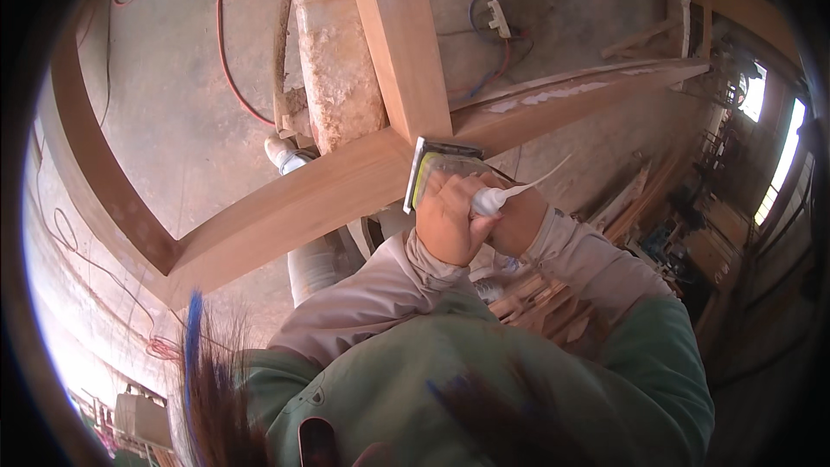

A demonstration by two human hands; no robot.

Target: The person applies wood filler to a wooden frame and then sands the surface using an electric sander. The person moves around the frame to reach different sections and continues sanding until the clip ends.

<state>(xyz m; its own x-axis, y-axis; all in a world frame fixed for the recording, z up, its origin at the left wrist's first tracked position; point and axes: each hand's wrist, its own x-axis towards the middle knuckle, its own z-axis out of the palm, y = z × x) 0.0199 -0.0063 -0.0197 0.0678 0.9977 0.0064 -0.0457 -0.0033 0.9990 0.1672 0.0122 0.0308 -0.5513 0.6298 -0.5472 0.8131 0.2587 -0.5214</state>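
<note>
My left hand point(450, 212) is closed, with a white squeeze bottle point(489, 200) at its thumb side. The bottle's long thin nozzle points up and to the right. Just behind it is my right hand point(520, 218), its fingers mostly hidden by the left hand and the bottle. Against my fingers sits a flat block point(424, 169) with a dark grey edge and a yellow-green band; which hand holds it I cannot tell. The block is by the joint of a wooden frame, where an upright beam point(400, 43) meets a curved rail point(294, 197).
Whitish patches mark the right-hand rail point(571, 97). A rough pale slab point(333, 52) lies beside the upright beam. A red hose point(223, 43) and a white power strip point(498, 19) with cords lie on the concrete floor. Wood strips point(635, 199) are piled at the right.
</note>
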